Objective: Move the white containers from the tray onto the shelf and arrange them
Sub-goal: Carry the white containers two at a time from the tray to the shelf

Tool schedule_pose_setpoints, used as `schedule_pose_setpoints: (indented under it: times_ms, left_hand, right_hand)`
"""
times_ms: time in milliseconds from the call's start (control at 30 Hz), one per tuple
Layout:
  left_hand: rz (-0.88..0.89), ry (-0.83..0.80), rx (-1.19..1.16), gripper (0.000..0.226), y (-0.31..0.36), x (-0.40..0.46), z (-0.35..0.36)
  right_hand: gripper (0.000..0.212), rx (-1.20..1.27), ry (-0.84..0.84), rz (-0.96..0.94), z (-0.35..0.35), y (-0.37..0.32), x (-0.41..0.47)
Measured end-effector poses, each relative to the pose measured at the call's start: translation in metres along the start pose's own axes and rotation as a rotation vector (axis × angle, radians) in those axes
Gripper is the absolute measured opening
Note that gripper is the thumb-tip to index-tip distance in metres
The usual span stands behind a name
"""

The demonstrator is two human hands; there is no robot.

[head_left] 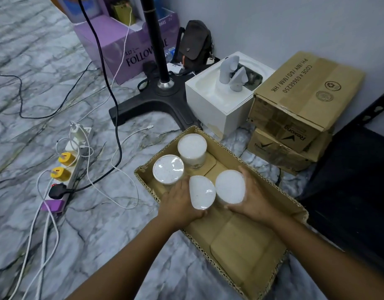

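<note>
Each hand was clamped on 1 white container over the cardboard tray [279,189]: the left hand [179,204] on a tilted one [201,192], the right hand [254,199] on another [230,186]. 2 more containers [168,168] stood in the tray's far corner. The tilted container risked slipping free, since its grip looked partial.

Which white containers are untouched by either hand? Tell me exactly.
The two at the far end of the cardboard tray: the far container and the left container. The left hand and right hand each hold one of the nearer two.
</note>
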State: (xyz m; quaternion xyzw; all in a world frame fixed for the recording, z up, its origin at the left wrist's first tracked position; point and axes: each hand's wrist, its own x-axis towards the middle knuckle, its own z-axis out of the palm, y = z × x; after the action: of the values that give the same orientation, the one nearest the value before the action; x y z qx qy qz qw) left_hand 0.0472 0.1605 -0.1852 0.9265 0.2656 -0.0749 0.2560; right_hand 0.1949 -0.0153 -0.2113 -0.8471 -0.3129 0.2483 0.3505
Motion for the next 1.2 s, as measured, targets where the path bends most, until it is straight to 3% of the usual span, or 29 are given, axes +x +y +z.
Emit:
schedule_pose_setpoints:
  times_ms: [133, 300, 500, 767, 933, 1100, 1200]
  left_hand:
    - [0.02, 0.106, -0.449, 0.104, -0.002, -0.009, -0.013]
    - [0.033, 0.166, -0.717, 0.112, -0.003, -0.025, -0.018]
    - [0.056, 0.213, -0.789, 0.098, 0.003, -0.028, -0.025]
    - [0.108, 0.141, -0.929, 0.101, 0.011, -0.028, -0.035]
    - [0.177, 0.041, -0.926, 0.096, 0.012, -0.027, -0.043]
    - [0.155, 0.116, -0.931, 0.111, 0.011, -0.023, -0.049]
    - [0.143, 0.175, -0.931, 0.103, 0.014, -0.021, -0.05]
  right_hand:
    - [0.109, 0.212, 0.103, 0.015, -0.006, -0.006, -0.017]
    - [0.095, 0.405, 0.111, -0.049, -0.016, -0.023, -0.028]
    - [0.101, 0.515, 0.074, -0.075, -0.025, -0.029, -0.028]
    - [0.093, 0.555, 0.087, -0.125, -0.034, -0.04, -0.029]
    - [0.099, 0.597, 0.112, -0.147, -0.041, -0.046, -0.029]
    - [0.096, 0.61, 0.151, -0.171, -0.044, -0.057, -0.031]
    - [0.092, 0.609, 0.161, -0.188, -0.047, -0.066, -0.031]
